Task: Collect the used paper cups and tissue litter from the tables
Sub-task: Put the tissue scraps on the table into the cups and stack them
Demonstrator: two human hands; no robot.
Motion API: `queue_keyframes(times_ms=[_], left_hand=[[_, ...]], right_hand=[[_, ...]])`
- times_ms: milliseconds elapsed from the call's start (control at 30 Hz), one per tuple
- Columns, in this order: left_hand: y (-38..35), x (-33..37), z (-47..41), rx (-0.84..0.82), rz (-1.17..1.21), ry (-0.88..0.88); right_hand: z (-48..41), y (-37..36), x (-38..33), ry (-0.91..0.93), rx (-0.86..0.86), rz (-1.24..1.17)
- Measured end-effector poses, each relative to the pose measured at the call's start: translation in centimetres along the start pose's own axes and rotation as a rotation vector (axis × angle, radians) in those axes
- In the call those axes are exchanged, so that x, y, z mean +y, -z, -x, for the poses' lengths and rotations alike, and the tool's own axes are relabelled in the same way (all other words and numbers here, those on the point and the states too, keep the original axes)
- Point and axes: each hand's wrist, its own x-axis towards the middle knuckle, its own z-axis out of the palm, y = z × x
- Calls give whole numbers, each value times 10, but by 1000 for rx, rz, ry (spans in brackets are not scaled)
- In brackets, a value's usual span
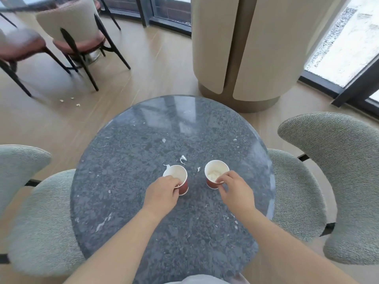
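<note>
L hand (164,191) is gripping the left cup (176,174) at its near rim, R hand (233,189) is pinching the right cup (217,166), tissue wad (213,175) inside, both standing upright just ahead of each grip, loose tissue scraps (183,159) lying beyond & btwn them.

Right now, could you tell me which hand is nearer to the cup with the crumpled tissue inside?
Right. The right hand pinches the tissue cup at its near rim; the left hand grips the other cup beside it.

Round speckled table (127,160) has got a red left cup (184,186) and right cup (211,185) standing on it, plus tissue scraps (183,159) scattered around.
</note>
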Motion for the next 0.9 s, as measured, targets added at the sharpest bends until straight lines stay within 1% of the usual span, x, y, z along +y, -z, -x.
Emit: queue_keyframes(times_ms=[100,167,333,433,600,733,900], left_hand=[[3,-13,7,-86,-46,-30],[3,-18,9,-117,-36,-49],[8,-22,7,-107,93,-58],[15,-26,0,-71,179,-60],[28,-36,-19,-19,271,-66],[33,-47,-33,-7,395,8],[33,-63,-54,-37,408,33]], right_hand=[[1,-9,-4,-29,-37,73],[2,-12,-8,-43,-31,94],[4,-10,-25,-51,35,84],[3,-6,-37,-61,77,58],[-9,-3,-62,17,66,-12],[-27,-5,-77,84,74,-11],[-58,-8,-84,140,8,26]])
